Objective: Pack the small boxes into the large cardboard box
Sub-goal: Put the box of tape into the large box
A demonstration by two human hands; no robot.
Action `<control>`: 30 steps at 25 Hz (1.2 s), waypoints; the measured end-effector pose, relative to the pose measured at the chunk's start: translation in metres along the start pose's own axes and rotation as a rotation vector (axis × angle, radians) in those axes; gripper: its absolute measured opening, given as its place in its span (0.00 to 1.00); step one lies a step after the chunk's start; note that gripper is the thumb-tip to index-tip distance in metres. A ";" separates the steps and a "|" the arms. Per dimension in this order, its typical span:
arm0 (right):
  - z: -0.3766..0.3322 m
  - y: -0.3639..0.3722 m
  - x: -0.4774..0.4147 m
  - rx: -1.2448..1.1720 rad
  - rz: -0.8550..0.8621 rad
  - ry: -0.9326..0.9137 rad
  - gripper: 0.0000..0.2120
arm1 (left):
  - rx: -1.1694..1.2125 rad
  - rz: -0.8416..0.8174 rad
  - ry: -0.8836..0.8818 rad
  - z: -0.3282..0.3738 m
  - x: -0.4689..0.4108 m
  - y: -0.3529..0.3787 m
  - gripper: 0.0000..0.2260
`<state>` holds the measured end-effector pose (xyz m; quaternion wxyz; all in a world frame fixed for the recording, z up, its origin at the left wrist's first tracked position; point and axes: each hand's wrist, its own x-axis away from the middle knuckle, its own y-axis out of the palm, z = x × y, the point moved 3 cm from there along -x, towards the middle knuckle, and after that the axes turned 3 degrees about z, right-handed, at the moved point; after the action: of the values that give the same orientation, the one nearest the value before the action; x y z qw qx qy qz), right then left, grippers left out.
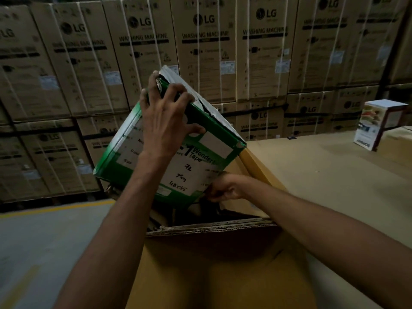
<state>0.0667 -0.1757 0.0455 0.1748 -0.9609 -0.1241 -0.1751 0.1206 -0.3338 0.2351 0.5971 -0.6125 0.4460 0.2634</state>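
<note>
A green and white "Wonder Tape" box [200, 157] hangs tilted over the open top of the large brown cardboard box [211, 275]. My left hand [165, 121] grips the tape box's torn upper edge, fingers curled over the rim. My right hand [225, 188] holds the tape box's lower right corner just above the opening, with its fingertips hidden behind the box. The inside of the large box is dark and I cannot make out what lies in it.
A small printed carton [376, 126] stands on a flat cardboard surface [334, 175] at the right. Stacked LG washing machine cartons [200, 52] form a wall behind. A grey floor with a yellow line [44, 208] lies at the left.
</note>
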 end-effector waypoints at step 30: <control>-0.005 -0.095 0.020 -0.796 0.370 -0.185 0.14 | 0.320 0.124 -0.159 0.011 0.004 0.030 0.35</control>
<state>0.0551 -0.0874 0.0850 -0.1921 -0.9710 0.1120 -0.0884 0.0987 -0.3208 0.2154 0.7030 -0.4581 0.4706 0.2729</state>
